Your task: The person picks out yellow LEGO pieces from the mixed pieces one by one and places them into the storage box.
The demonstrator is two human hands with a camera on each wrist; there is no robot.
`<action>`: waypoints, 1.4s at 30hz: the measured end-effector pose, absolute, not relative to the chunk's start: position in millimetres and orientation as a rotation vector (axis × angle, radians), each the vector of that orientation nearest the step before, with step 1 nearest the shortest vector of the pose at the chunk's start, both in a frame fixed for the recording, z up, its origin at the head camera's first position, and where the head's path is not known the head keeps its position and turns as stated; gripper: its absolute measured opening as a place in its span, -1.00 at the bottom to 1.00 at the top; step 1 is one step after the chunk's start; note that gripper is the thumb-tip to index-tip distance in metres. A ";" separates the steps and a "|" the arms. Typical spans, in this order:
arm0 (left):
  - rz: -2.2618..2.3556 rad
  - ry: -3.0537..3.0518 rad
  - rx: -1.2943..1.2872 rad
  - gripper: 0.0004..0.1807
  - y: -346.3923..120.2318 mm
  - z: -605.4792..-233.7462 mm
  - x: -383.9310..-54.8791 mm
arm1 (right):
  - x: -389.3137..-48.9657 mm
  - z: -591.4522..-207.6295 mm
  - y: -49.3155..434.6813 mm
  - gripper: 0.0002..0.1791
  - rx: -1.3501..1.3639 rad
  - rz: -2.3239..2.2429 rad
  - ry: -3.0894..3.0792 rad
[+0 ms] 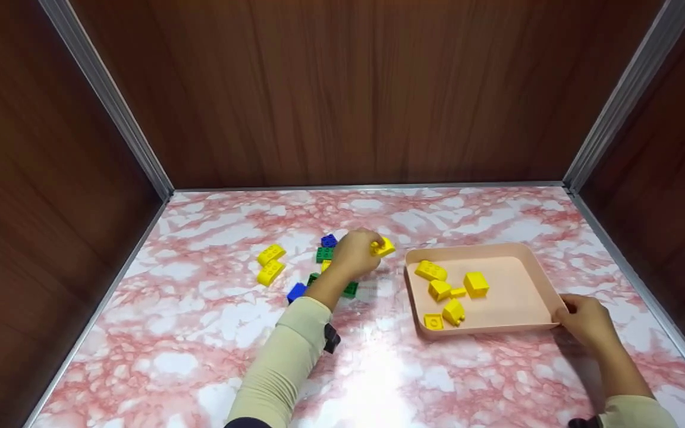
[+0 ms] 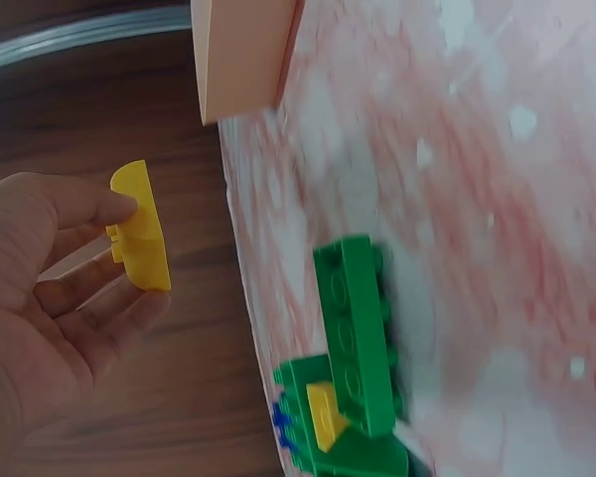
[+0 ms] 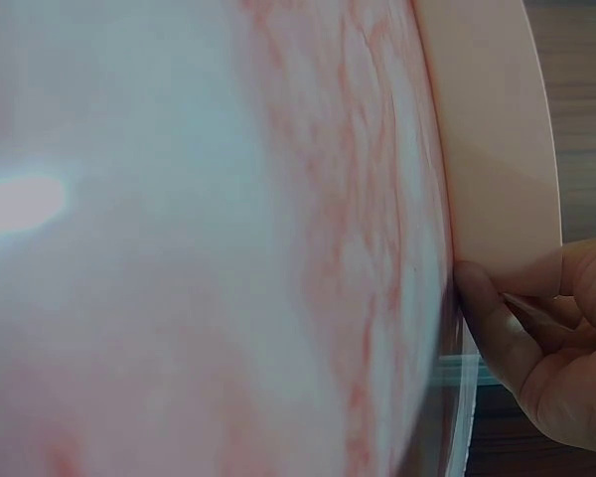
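Between thumb and fingers my left hand [image 1: 355, 255] pinches a curved yellow toy brick [image 1: 383, 246], raised over the table just left of the peach tray [image 1: 515, 300]. The left wrist view shows that brick [image 2: 141, 234] with its studs toward the palm. My right hand [image 1: 587, 319] grips the tray at its near right corner; in the right wrist view the thumb and fingers [image 3: 489, 313] hold the tray wall [image 3: 502, 149]. Several yellow bricks, among them a square block [image 1: 476, 284] and a rounded one [image 1: 431, 270], lie in the tray's left half.
Under and around the left forearm lie green bricks [image 1: 324, 255], blue bricks [image 1: 296, 292] and a partly hidden yellow one [image 1: 326, 266]. Two curved yellow bricks [image 1: 270, 273] lie farther left. Brown wood panels [image 1: 372, 95] wall the marbled table [image 1: 200, 356] at back and sides.
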State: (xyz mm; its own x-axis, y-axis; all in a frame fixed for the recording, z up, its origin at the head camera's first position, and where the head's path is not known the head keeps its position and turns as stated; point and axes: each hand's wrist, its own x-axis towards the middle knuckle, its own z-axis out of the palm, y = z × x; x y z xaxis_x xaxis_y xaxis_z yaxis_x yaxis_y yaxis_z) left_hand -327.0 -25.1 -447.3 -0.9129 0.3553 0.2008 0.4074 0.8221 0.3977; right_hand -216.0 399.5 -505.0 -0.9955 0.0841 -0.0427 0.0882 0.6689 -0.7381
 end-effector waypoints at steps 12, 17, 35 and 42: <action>-0.567 -2.872 -0.773 -0.74 18.2 -448.0 -318.3 | -217.5 -504.1 400.2 -0.56 0.113 -1.116 2.989; -0.537 -2.903 -0.802 -0.69 33.6 -448.6 -315.8 | -217.8 -504.9 400.0 -0.58 0.088 -1.107 3.019; -0.484 -2.941 -0.843 -0.71 79.2 -470.7 -318.5 | -216.4 -509.9 398.3 -0.59 0.084 -1.128 3.009; -0.455 -2.965 -0.821 -0.72 96.5 -472.3 -320.9 | -216.6 -505.0 398.6 -0.58 0.108 -1.131 2.995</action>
State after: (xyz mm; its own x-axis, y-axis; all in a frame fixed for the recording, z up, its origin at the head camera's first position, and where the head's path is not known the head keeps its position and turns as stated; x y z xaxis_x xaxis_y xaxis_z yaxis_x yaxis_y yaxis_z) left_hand -320.9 96.5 -472.3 -0.8602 0.4984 0.1076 0.5078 0.8180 0.2702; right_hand -216.6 398.6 -505.0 -0.9958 0.0849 0.0335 0.0416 0.7486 -0.6617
